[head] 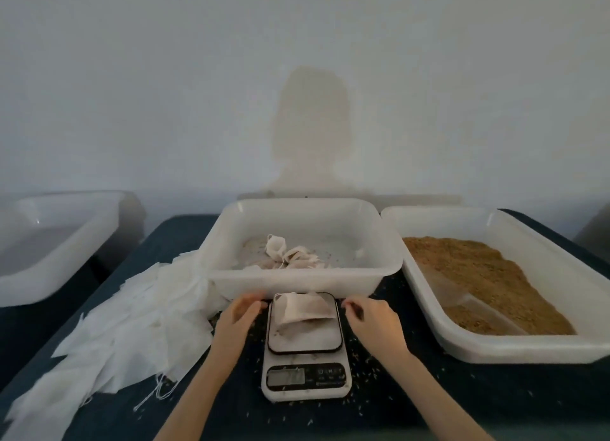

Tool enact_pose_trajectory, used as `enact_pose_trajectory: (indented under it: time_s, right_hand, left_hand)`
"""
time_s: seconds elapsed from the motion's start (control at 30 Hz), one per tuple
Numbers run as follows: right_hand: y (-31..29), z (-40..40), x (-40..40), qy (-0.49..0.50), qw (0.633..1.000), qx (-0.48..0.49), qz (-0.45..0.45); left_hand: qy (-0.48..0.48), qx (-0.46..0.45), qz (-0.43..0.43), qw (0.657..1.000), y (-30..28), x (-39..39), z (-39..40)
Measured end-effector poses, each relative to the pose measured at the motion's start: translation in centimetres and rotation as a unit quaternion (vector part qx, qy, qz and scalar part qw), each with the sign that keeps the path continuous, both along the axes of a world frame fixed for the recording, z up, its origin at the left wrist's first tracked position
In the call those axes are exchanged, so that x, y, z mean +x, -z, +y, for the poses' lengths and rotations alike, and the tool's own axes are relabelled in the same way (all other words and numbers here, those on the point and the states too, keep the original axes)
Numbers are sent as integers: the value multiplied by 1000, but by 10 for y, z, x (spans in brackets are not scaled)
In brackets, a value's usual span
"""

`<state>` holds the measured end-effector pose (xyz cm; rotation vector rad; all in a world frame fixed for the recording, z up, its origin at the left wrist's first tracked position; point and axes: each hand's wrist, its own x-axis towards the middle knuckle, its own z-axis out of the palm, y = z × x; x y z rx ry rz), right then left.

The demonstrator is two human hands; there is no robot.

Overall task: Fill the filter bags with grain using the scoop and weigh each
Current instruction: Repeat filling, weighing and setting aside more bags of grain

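Filled bag [305, 308] on scale [305, 358]; display unreadable; left hand [239, 318], right hand [371, 318] grip seemingly loose, empty.

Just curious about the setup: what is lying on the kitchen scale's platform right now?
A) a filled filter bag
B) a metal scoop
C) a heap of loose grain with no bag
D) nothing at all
A: a filled filter bag lies on the platform of the scale, with the left hand and right hand on either side of it.
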<state>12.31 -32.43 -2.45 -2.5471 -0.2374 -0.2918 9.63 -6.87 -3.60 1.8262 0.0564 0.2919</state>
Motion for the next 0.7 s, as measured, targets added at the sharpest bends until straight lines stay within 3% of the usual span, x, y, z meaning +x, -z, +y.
enact_pose_trajectory:
  time_s: [0.17, 0.47, 0.7]
  right_hand:
    - [22, -2, 7, 28, 996, 62, 52]
    - [27, -2, 8, 3, 998, -9, 54]
    - [28, -3, 7, -3, 998, -1, 58]
  left_hand:
    - [-60, 38, 20, 997, 15, 0, 3]
    - [-56, 142, 20, 988, 20, -1, 1]
    - [-51, 165, 22, 985, 21, 0, 2]
